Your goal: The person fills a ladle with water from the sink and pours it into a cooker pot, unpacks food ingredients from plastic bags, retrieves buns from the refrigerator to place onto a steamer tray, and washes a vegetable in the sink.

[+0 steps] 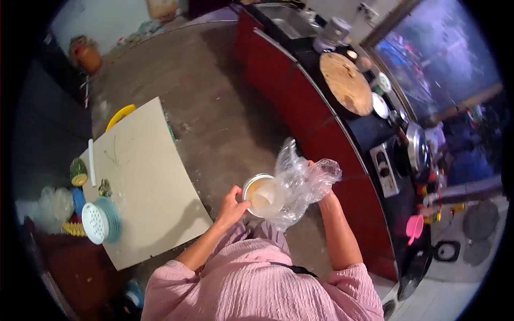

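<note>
Bowl-and-bag handling step, apparently. Left grip (232,207) closed on white bowl (246,185), right grip (325,197) holding bunched clear bag (301,184) partly over it, before torso. Next move calls for keeping bowl level, plastic controlled.

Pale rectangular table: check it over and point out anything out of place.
Thin green stalks lie loose on the pale rectangular tabletop, apart from the items along its edge, like stray scraps. No clear damage shows there.
</note>
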